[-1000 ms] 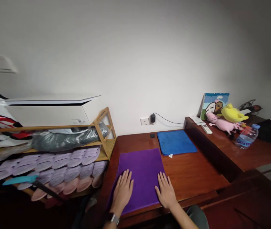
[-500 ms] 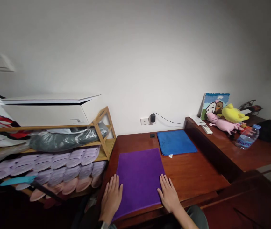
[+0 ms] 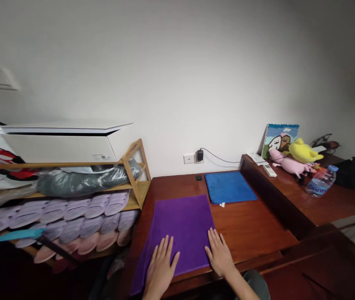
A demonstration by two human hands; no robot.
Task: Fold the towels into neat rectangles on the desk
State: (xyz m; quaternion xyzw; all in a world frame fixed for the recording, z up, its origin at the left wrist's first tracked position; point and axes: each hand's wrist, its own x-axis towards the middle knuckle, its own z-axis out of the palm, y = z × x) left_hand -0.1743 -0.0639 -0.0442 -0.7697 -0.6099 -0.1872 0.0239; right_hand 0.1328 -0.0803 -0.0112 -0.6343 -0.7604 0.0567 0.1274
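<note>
A purple cloth lies spread over the left part of the reddish-brown desk. Its left side shows a second layer reaching out toward the desk's left edge. My left hand rests flat on the cloth's lower left, fingers spread a little and pointing away from me. At the lower right edge of the cloth, my right hand lies flat, fingers stretched out, partly over the bare wood. Farther back, a folded blue cloth with a small white tag lies near the wall.
On the left stands a wooden rack with rows of slippers and a white box. A raised desk section at right holds plush toys, a water bottle and a remote. A black charger sits in the wall socket.
My left hand has moved right, from the cloth's left edge onto its surface. More of the layer at the lower left now shows. My right hand has stayed nearly in place.
</note>
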